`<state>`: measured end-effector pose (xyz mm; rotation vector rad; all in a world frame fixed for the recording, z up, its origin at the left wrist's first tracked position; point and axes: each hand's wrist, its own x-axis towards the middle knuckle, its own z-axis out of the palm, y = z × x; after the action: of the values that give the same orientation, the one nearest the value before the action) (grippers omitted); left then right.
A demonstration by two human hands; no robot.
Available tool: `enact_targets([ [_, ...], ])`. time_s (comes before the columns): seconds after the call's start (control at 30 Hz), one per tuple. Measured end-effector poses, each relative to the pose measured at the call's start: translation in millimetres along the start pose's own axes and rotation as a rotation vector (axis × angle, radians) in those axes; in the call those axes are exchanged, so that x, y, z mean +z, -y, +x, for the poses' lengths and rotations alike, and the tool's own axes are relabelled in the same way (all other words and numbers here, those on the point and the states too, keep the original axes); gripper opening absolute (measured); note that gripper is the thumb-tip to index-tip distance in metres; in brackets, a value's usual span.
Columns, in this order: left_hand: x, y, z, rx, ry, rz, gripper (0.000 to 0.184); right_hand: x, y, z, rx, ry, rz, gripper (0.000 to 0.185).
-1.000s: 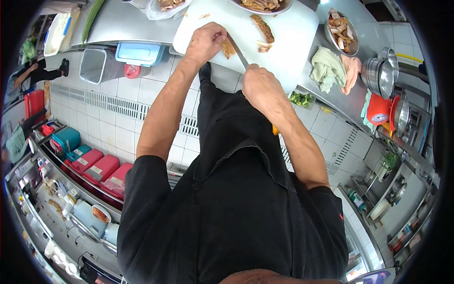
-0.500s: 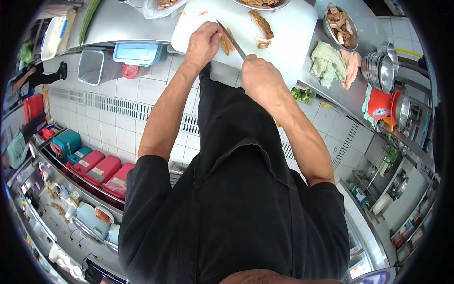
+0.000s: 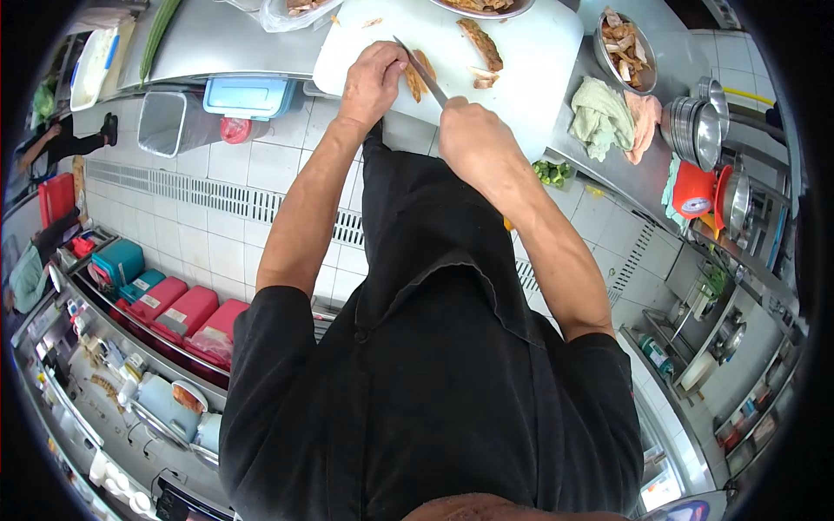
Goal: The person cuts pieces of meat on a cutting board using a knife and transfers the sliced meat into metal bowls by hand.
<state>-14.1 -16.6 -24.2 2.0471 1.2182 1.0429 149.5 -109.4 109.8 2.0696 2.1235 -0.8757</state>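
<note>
My right hand (image 3: 476, 137) is wrapped round the handle of a knife (image 3: 424, 71), whose blade points up and left over the white cutting board (image 3: 543, 52). Beside the blade lies a narrow piece of browned cooked meat (image 3: 416, 84). My left hand (image 3: 373, 80) is closed, its curled fingers against this meat near the knife tip; the fingertips are partly hidden. Further right on the board rest a larger browned meat piece (image 3: 480, 45) and a pale-edged cut piece (image 3: 484, 79). Small scraps lie at the upper left of the board.
A metal bowl of cut meat (image 3: 625, 50) stands right of the board; another bowl (image 3: 486, 10) sits at its far edge. Green cloth (image 3: 601, 119), stacked metal bowls (image 3: 692, 132) and a red scale (image 3: 693, 191) are further right. A clear bin (image 3: 165, 123) stands below the counter's left side.
The knife and my right hand have shifted slightly left. My left hand stays at the meat, almost unmoved.
</note>
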Motion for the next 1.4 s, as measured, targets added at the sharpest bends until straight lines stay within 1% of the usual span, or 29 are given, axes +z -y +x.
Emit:
enact_targets([
  [0.1,-1,3,-3,-0.004,0.020,0.023,0.008,47,-10,20,-0.002,-0.020,0.057,0.018],
  [0.23,-12,-3,4,0.034,0.047,0.045,0.011,52,-25,26,0.017,-0.086,0.129,0.020],
  [0.3,-22,3,9,0.160,0.107,0.124,0.013,42,-30,25,0.031,-0.108,0.177,0.026],
  [0.33,-26,6,6,0.214,0.143,0.163,0.015,33,-29,19,0.038,-0.081,0.183,0.019],
  [0.43,-30,7,3,0.213,0.154,0.188,0.014,25,-23,10,0.060,-0.046,0.114,0.020],
  [0.63,-30,2,5,0.245,0.178,0.250,0.014,15,-2,-1,0.008,0.026,0.021,0.019],
  [0.73,-27,6,3,0.247,0.151,0.226,0.013,16,4,0,-0.019,0.009,0.065,0.018],
  [0.83,-26,9,2,0.257,0.129,0.175,0.011,65,0,18,0.025,-0.070,0.052,0.018],
  [0.93,-29,3,3,0.257,0.154,0.230,0.012,64,-10,22,0.021,-0.078,0.085,0.019],
  [1.03,-30,-1,4,0.186,0.185,0.258,0.011,43,-24,20,0.001,-0.128,0.253,0.023],
  [1.07,-28,-2,0,0.144,0.130,0.257,0.012,32,-29,11,0.040,-0.154,0.334,0.029],
  [1.13,-22,-5,-8,0.055,0.020,0.251,0.015,15,-38,-5,0.102,-0.125,0.301,0.024],
  [1.17,-16,-9,-13,-0.057,-0.017,0.186,0.018,9,-44,-9,0.133,-0.112,0.283,0.022],
  [1.2,-8,-15,-18,-0.167,-0.056,0.121,0.022,15,-54,-11,0.144,-0.100,0.231,0.026],
  [1.23,-4,-27,-20,-0.277,-0.096,0.056,0.026,22,-60,-11,0.162,-0.059,0.330,0.029],
  [1.27,1,-39,-21,-0.362,-0.087,-0.032,0.039,30,-65,-10,0.178,-0.017,0.428,0.032],
  [1.33,14,-48,-16,-0.285,-0.117,0.075,0.041,43,-70,-9,0.205,0.076,0.626,0.038],
  [1.37,19,-52,-14,-0.245,-0.130,0.128,0.042,48,-67,-7,0.212,0.086,0.682,0.037],
  [1.4,12,-68,-6,-0.254,-0.071,0.144,0.039,51,-63,-5,0.221,0.094,0.737,0.035],
])
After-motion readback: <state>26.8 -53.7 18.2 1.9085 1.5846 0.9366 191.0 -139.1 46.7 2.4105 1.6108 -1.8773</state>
